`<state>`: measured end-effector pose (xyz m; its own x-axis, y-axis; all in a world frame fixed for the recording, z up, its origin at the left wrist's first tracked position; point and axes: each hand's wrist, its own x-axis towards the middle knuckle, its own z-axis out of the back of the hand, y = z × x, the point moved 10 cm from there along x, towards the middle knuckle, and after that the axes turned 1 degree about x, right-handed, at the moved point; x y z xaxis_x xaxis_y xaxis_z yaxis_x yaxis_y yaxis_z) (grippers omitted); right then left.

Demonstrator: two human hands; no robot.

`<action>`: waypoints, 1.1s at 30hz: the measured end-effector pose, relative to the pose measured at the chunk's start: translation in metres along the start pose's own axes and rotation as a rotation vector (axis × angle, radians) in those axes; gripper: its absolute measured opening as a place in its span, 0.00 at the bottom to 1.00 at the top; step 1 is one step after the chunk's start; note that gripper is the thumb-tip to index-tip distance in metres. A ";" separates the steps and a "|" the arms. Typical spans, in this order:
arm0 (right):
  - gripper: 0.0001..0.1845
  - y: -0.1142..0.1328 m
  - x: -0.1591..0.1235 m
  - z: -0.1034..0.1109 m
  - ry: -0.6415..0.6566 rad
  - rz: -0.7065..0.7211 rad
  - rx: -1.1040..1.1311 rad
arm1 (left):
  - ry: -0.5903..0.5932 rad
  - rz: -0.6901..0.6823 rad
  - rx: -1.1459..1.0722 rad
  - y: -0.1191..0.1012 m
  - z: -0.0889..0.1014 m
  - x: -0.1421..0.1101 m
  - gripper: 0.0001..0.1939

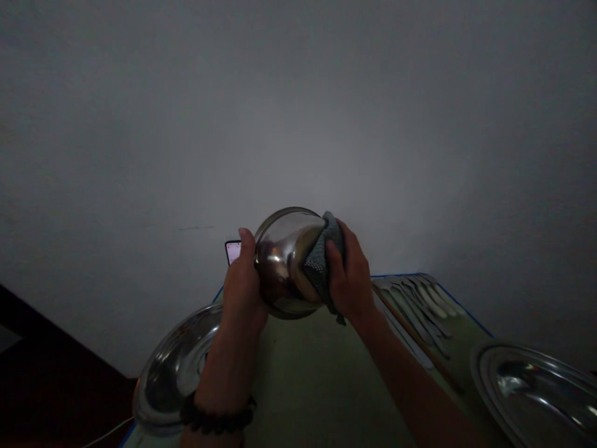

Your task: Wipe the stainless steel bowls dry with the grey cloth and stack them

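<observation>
While the left hand [245, 280], thumb up and palm against the rim, holds a metal bowl [280, 255] tipped on its side at the center of the frame, the right hand [352, 274] is curled around a grey cloth [319, 258] pressed to the bowl's right end. A phone [232, 251] shows partly behind the left hand, a metal basin [161, 367] sits lower left, utensils [420, 305] lie right of center on the green table [308, 373], and a metal tray [522, 379] fills the lower right.
</observation>
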<state>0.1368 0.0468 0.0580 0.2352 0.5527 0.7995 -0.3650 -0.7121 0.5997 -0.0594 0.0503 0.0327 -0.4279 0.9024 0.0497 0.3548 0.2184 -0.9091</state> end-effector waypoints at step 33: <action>0.19 0.057 -0.009 -0.001 0.182 0.388 -0.001 | 0.332 -0.187 0.531 -0.010 -0.030 -0.022 0.29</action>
<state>0.1131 0.0012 0.0847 -0.0826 0.3112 0.9467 -0.3960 -0.8820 0.2554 -0.0281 0.0396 0.0529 -0.1326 0.9524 0.2743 -0.1955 0.2462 -0.9493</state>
